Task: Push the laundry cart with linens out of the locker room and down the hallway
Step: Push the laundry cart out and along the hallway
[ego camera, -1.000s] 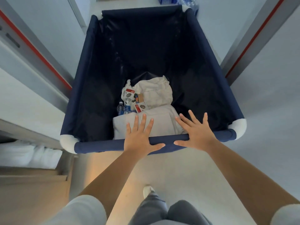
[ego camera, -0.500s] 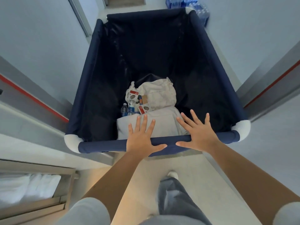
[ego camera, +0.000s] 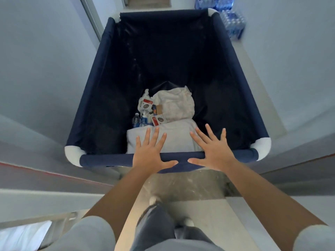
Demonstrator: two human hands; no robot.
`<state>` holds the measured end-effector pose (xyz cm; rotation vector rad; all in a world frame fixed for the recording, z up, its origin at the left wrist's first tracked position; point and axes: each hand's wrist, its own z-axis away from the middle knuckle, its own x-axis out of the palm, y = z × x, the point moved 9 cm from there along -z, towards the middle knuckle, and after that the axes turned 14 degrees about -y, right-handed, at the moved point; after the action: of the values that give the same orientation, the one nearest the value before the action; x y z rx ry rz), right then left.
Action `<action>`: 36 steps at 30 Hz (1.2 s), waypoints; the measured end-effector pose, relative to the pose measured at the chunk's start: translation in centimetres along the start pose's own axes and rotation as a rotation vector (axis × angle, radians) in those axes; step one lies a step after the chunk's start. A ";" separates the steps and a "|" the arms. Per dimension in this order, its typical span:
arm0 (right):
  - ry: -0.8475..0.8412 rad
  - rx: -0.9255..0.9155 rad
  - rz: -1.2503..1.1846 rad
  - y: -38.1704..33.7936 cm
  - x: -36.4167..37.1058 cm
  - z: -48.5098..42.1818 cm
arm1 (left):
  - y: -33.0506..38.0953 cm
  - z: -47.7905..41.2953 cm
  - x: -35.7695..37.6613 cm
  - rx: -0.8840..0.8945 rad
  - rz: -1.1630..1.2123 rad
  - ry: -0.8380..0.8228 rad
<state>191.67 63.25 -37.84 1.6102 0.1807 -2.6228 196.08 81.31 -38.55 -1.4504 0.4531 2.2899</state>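
Observation:
A deep navy fabric laundry cart point(ego camera: 101, 159) with white corner caps fills the middle of the head view. At its bottom lie folded white linens point(ego camera: 174, 140), a crumpled white bag point(ego camera: 176, 104), small red-and-white packets and water bottles point(ego camera: 138, 120). My left hand point(ego camera: 150, 153) lies flat on the near rim bar, fingers spread over the edge, thumb along the bar. My right hand point(ego camera: 213, 149) rests the same way just to the right. Neither hand curls around the bar.
The cart stands in a doorway, with grey door frames with red stripes close on the left point(ego camera: 54, 173) and right point(ego camera: 299, 163). Pale walls flank a narrow hallway beyond. Packs of water bottles point(ego camera: 233, 22) sit on the floor at far right. My legs and shoes are below.
The cart has rolled forward through the doorway; the door frames have slid back toward me on both sides. Both hands stay flat on the near rim.

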 end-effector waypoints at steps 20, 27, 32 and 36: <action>0.011 -0.015 -0.011 3.9 -9.7 -19.1 | -5.3 -18.8 -9.4 0.033 0.011 0.024; -0.016 -0.059 -0.016 5.3 -11.9 -22.4 | -6.8 -22.0 -11.3 0.050 0.043 0.026; -0.019 -0.057 -0.013 6.0 -12.7 -23.9 | -10.6 -22.6 -11.8 -0.010 0.057 0.014; -0.076 -0.051 -0.008 6.3 -13.0 -24.9 | -11.7 -23.4 -11.8 -0.007 0.008 -0.066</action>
<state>220.32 60.13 -37.88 1.4942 0.2489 -2.6572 224.65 78.84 -38.14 -1.3735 0.4325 2.3399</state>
